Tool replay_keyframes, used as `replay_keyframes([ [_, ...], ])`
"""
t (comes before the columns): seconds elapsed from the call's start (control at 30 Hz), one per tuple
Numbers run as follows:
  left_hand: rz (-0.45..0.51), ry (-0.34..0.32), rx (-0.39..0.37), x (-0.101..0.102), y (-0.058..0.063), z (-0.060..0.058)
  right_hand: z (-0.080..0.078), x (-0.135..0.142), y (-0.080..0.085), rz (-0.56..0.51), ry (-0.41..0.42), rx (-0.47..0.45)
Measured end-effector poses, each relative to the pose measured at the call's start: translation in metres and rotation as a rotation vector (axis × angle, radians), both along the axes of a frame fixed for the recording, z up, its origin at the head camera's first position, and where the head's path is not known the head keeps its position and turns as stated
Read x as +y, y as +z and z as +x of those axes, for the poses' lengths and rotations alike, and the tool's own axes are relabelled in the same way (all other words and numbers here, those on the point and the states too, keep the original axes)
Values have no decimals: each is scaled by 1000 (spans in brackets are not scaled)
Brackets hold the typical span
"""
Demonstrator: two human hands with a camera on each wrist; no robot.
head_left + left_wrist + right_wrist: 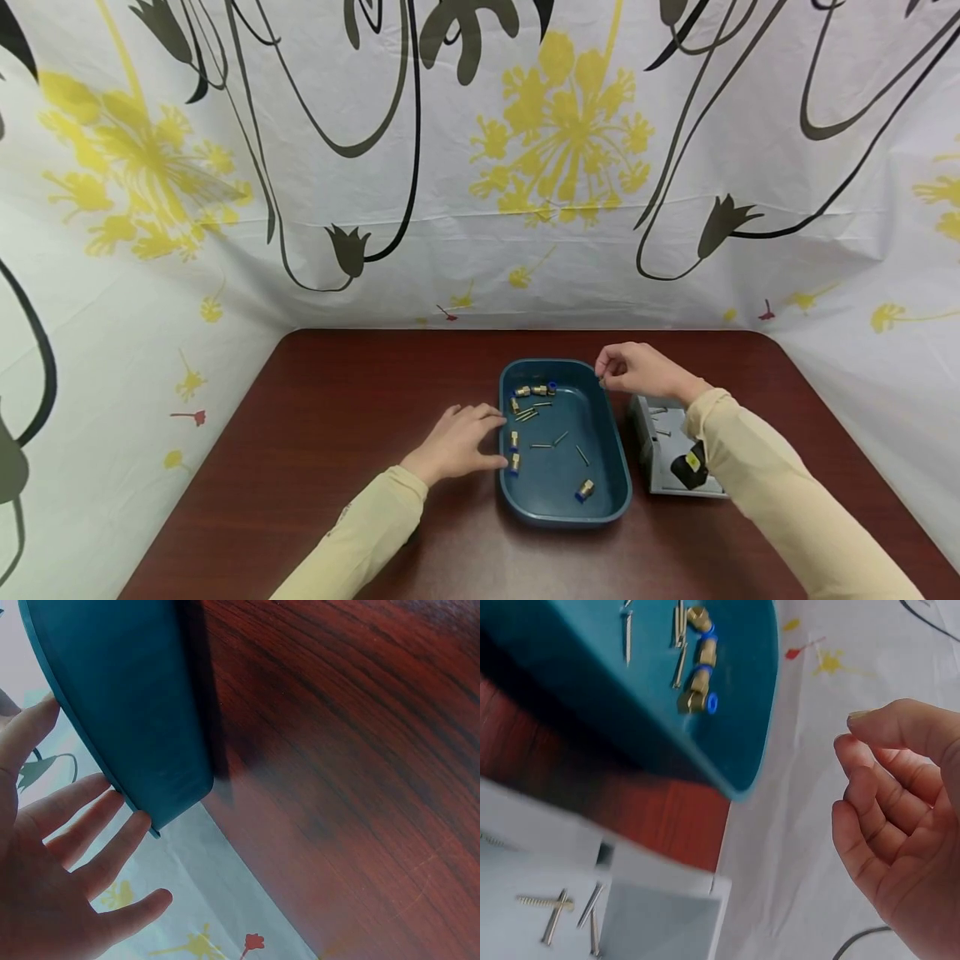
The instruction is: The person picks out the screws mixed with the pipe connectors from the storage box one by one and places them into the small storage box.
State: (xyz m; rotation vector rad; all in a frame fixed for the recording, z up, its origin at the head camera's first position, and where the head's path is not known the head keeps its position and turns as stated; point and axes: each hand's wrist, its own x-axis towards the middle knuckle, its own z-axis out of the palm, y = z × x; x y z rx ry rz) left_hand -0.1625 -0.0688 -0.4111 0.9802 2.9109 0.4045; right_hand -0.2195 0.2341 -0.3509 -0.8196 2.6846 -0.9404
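Note:
A blue-green tray (555, 518) sits on the table, holding several brass fittings with blue ends (585, 490) and several thin screws (582, 455). My left hand (465, 442) is at its left side, fingers spread and fairly straight, with fingertips (139, 823) right at the rim. Beyond the tray's far right corner my right hand (636, 369) is raised, thumb and index fingertip close together and the other fingers bent. I cannot tell whether something small is pinched there. Below that forearm stands a grey box (656, 479) with several loose screws (555, 919) in it.
The dark red wooden table (360, 392) runs back to a white patterned cloth (450, 192) that hangs behind and at both sides. A black device with a yellow label (690, 467) shows beside the right sleeve, overlapping the grey box.

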Motion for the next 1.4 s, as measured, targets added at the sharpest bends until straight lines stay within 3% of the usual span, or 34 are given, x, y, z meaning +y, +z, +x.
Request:
replay_keyframes([
  [0.33,6,8,1,0,-2,0,-4,-32,-3,5,77,27],
  [0.8,5,-1,-1,0,0,-1,-3,-75,-27,16,169,-67],
  [1.1,5,-11,11,0,-1,-1,-4,-93,-51,39,165,-106],
  [1.4,3,-14,15,-2,-2,-1,-5,-101,-69,129,133,-123],
])
